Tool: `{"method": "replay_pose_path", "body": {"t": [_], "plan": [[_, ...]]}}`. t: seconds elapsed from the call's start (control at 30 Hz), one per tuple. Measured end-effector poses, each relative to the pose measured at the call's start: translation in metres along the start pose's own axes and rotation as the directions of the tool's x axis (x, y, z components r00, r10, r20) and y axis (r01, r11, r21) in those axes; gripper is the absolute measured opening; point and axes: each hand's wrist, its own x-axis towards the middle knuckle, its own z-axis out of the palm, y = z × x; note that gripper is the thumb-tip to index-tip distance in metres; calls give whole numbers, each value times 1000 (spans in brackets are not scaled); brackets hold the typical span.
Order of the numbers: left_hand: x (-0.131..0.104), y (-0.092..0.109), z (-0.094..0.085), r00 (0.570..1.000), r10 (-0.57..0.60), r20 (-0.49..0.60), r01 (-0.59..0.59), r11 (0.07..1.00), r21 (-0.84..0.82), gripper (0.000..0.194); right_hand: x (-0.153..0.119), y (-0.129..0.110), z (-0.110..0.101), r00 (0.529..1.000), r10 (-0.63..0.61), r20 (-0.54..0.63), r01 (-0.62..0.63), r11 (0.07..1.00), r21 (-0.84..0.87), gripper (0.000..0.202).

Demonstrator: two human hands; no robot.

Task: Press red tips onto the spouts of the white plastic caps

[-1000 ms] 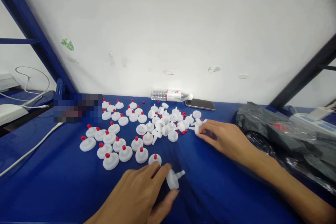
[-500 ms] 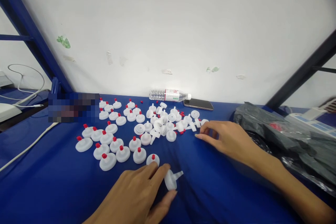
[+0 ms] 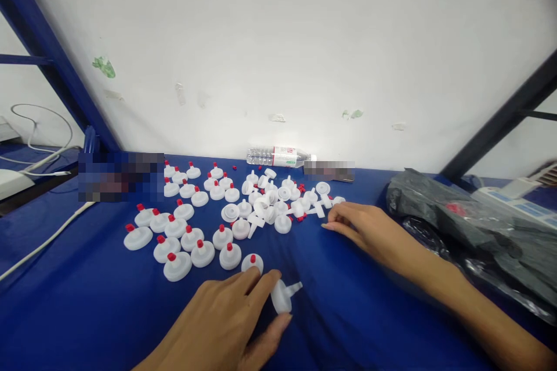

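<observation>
Between the thumb and fingers of my left hand (image 3: 235,316) is a white disc with a spout (image 3: 282,297), its bare spout pointing right. A red-capped white disc (image 3: 252,265) stands just behind those fingers. My right hand (image 3: 361,225) rests at the right end of a pile of white uncapped discs (image 3: 270,200), thumb and fingers bent close together; what is between them, if anything, is too small to tell. Small red caps (image 3: 301,188) lie among the pile. Several red-capped discs (image 3: 177,266) stand upright to the left on the blue surface (image 3: 339,307).
A clear bottle (image 3: 281,156) lies along the wall, beside a partly blurred dark phone (image 3: 346,177). Dark plastic bags (image 3: 439,208) cover the right side. A white cable (image 3: 47,239) crosses the left edge, near a pixelated patch.
The fingers of my right hand have drawn closer together beside the pile. My left hand keeps its hold on the uncapped disc, almost unmoved.
</observation>
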Motion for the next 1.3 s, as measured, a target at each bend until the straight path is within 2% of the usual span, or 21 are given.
{"method": "replay_pose_path", "body": {"t": [0.13, 0.27, 0.43, 0.6, 0.77, 0.93, 1.13, 1.3], "plan": [[0, -1, 1, 1000, 5, -13, -4, 1000, 12, 37, 0, -16, 3, 999, 32, -41, -23, 978, 206, 22], [0, -1, 5, 999, 7, -31, -6, 1000, 24, 36, 0, -25, 3, 992, 101, -74, -54, 879, 474, 22], [0, -1, 5, 999, -5, -53, 6, 1000, 11, 35, 0, -34, 2, 994, 85, -65, -35, 836, 548, 17], [0, -1, 5, 999, -2, -33, 1, 1000, -6, 36, 0, -53, 8, 996, 87, 28, -79, 672, 736, 10], [0, 0, 7, 1000, -22, -20, 22, 1000, -8, 37, -4, -69, 20, 1000, 11, 22, -24, 642, 766, 7], [2, 1, 9, 999, -30, 23, 31, 999, -27, 39, -8, -74, 29, 994, -85, 63, 3, 624, 781, 5], [3, -1, 11, 1000, -16, 13, 16, 1000, -21, 42, -10, -76, 31, 995, -91, -37, 84, 593, 801, 2], [4, 0, 9, 999, -12, 35, 12, 1000, -7, 44, -10, -79, 32, 989, -148, -9, 99, 616, 781, 4]]}}
